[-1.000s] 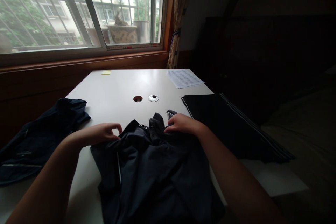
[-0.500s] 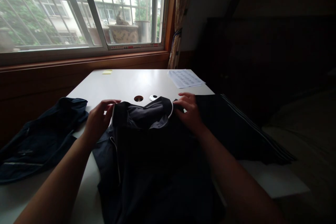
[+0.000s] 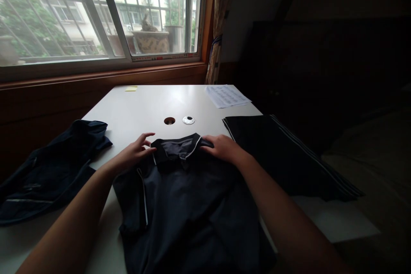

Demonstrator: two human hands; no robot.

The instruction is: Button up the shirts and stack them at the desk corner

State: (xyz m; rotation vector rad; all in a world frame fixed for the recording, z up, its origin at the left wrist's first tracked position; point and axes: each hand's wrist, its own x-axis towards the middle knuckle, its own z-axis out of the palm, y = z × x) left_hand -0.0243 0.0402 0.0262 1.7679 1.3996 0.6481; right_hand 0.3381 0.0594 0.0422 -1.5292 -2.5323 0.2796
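Observation:
A dark navy shirt (image 3: 189,205) with thin white piping lies flat on the white table (image 3: 144,107) in front of me. Its collar (image 3: 178,147) faces away from me. My left hand (image 3: 135,154) rests at the collar's left end, fingers pinched on the fabric edge. On the collar's right end lies my right hand (image 3: 223,147), fingers curled down and pressing the cloth.
A crumpled dark garment (image 3: 48,171) lies at the table's left edge. A folded dark garment with white stripes (image 3: 282,154) sits to the right. A printed sheet (image 3: 226,95), a yellow note (image 3: 131,88), a cable hole (image 3: 169,120) and its cap (image 3: 188,120) lie farther back.
Both hands lifted the shirt's collar up and away, then brought it back down flat on the table. The collar now lies spread between my hands.

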